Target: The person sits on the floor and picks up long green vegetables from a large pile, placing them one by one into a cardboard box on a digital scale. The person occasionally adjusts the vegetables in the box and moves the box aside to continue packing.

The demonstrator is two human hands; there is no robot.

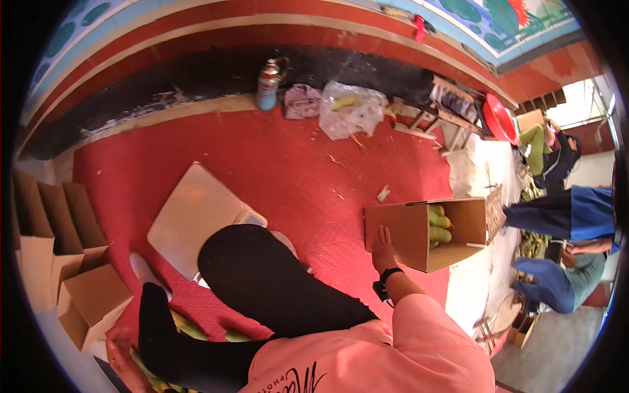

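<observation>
My right hand (383,245), with a black watch at the wrist, lies flat against the side of an open cardboard carton (403,236). Several long green fruits with orange-yellow ends, papaya-like (440,226), lie inside the carton. My left hand (127,366) is low at the left edge, beside green-yellow fruits (147,373) partly hidden by my leg. Its grip is too obscured to make out. In front of my black-clad knee sits a flat, pale platform scale (191,221) with a small display panel at one corner.
Cardboard cartons (54,221) stand at the left. Along the wall are a flask (268,86), a cloth (301,100), a plastic bag (351,110), a wooden chair (452,105) and a red basin (500,118). Other people (565,275) are at the right, near piled fruit (533,243).
</observation>
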